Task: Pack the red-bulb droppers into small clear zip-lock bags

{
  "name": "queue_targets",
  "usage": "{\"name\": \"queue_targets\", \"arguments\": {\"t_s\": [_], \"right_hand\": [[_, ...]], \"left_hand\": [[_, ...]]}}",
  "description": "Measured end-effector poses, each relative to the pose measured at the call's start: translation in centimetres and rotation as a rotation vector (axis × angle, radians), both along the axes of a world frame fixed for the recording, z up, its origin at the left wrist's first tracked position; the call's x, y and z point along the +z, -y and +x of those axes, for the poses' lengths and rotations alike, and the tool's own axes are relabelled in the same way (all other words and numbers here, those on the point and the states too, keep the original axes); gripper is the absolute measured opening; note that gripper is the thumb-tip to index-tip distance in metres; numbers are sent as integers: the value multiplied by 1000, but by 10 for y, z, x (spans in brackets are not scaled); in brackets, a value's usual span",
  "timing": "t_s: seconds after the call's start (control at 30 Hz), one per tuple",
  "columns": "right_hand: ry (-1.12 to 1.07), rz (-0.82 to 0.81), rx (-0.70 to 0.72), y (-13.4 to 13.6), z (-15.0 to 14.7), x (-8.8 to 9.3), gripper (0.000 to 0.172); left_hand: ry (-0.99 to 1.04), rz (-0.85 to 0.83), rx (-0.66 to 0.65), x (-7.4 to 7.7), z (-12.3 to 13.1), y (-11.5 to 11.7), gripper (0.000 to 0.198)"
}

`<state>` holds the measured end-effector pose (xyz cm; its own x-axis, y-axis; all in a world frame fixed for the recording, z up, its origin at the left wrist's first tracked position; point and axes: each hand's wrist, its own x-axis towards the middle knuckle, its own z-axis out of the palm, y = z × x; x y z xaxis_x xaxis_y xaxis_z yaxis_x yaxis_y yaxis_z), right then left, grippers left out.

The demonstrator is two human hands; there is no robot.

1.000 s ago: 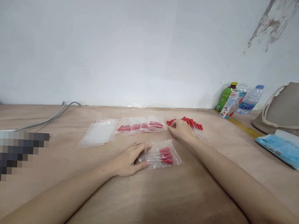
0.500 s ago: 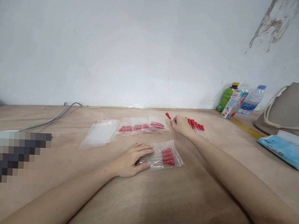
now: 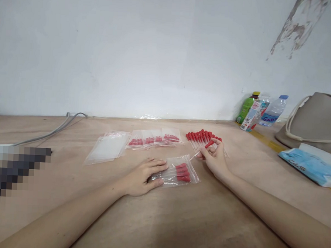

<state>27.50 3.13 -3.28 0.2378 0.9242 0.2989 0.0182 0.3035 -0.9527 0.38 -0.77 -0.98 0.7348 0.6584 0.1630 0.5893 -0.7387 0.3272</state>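
Note:
My left hand [image 3: 145, 175] lies on the open end of a clear zip bag [image 3: 192, 167] that holds several red-capped droppers, thumb and fingers pinching its edge. My right hand [image 3: 214, 158] is turned palm up just right of the bag, fingers closed on one red-capped dropper [image 3: 204, 148] whose glass tip points toward the bag. Behind it a row of loose red-capped droppers [image 3: 198, 136] lies on the wooden table [image 3: 160, 220].
Filled bags of droppers [image 3: 153, 139] and a stack of empty zip bags [image 3: 106, 147] lie further back. A grey cable [image 3: 54, 130] runs at left. Bottles [image 3: 255, 111], a beige bag [image 3: 315, 120] and a blue tissue pack [image 3: 310, 165] stand at right.
My right hand lifted one dropper out of the row, drew back toward me and turned palm up beside the bag. My left hand stayed on the bag.

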Motion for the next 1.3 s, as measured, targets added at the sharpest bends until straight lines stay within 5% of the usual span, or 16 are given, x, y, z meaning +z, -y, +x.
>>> {"name": "queue_targets", "arguments": {"t_s": [0.6,0.97,1.07,1.3], "right_hand": [[-148,-123,304,6,-5,-3,50],[343,-168,501,6,1,-1,33],[349,-188,521,3,-4,0,35],[364,-223,805,-6,4,8,38]], "left_hand": [[9,24,1,2,2,1,50],[22,17,-8,2,2,2,52],[23,16,-10,3,2,2,52],[12,-1,5,3,2,2,52]]}}
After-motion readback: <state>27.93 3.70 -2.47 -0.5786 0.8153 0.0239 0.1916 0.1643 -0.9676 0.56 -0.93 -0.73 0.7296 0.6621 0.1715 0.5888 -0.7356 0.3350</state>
